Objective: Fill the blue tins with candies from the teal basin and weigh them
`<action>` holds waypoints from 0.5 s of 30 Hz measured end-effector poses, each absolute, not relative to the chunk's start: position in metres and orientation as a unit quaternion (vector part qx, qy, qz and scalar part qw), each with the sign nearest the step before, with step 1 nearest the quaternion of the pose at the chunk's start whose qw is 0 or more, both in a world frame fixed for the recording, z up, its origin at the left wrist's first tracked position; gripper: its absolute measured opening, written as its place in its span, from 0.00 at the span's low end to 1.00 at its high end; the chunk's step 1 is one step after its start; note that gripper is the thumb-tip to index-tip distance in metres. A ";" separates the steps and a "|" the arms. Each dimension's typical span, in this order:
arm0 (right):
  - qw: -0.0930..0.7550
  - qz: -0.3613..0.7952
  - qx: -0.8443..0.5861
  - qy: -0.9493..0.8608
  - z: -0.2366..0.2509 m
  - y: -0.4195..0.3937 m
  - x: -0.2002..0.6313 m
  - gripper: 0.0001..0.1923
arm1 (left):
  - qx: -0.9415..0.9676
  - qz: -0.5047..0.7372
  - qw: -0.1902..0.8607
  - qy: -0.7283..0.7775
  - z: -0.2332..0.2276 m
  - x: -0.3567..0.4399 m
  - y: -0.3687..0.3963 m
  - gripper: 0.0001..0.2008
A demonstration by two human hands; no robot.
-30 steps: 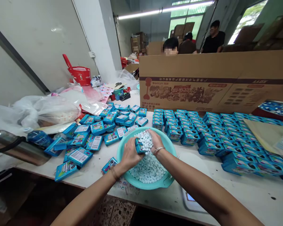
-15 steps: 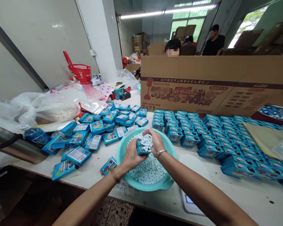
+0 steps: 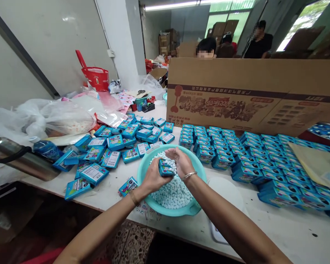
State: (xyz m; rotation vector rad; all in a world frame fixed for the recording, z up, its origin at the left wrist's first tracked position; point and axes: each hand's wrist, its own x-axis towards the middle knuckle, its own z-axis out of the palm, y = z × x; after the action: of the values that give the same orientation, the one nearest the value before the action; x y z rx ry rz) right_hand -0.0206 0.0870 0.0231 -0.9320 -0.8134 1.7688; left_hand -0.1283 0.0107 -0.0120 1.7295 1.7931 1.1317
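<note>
Over a turquoise basin [image 3: 200, 179], my left hand [image 3: 152, 176] is closed around a small blue candy box [image 3: 165, 169]. White pellet-like candies [image 3: 169, 161] lie at the top of this box, between it and my other palm. My right hand [image 3: 183, 163] is cupped beside the box, its palm turned toward it and its fingers curved but not gripping. Beneath both hands, a heap of loose candies [image 3: 173, 194] fills the basin. One printed blue box [image 3: 128, 186] lies on the table just left of the basin.
Blue boxes [image 3: 93, 173] are scattered to the left, near a steel flask [image 3: 15, 157] and a blue bottle [image 3: 45, 148]. Stacked rows of blue boxes [image 3: 246, 172] stand right. Behind them is a large carton [image 3: 222, 106]; people are beyond it. A white scale [image 3: 220, 234] sits under my right forearm.
The candy pile between my right palm and the box has shrunk, and more of the palm shows. My view has shifted slightly. My left hand still holds the box.
</note>
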 end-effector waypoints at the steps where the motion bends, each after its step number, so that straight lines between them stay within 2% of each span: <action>1: 0.473 0.722 -0.369 -0.343 0.022 0.085 -0.020 0.16 | 0.619 0.402 0.203 0.643 -0.012 -0.130 0.010 0.33; 4: 0.465 0.722 -0.332 -0.391 0.015 0.084 -0.016 0.19 | 0.615 0.391 0.198 0.655 -0.008 -0.138 0.007 0.35; 7: 0.454 0.677 -0.381 -0.436 0.003 0.102 -0.008 0.19 | 0.616 0.322 0.164 0.700 0.005 -0.146 0.005 0.33; 12: 0.399 0.533 -0.506 -0.548 -0.031 0.144 -0.003 0.04 | 0.664 0.073 0.109 0.736 0.019 -0.137 0.019 0.25; 15: 0.403 0.537 -0.520 -0.527 -0.052 0.148 -0.007 0.06 | 0.673 0.025 0.120 0.729 0.011 -0.127 0.035 0.25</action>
State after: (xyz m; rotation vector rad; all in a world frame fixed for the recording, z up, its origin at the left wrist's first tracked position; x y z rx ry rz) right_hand -0.0072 0.1485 -0.0517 -1.3146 -1.3312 1.3577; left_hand -0.1270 0.0348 0.0110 1.9670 2.1309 0.0720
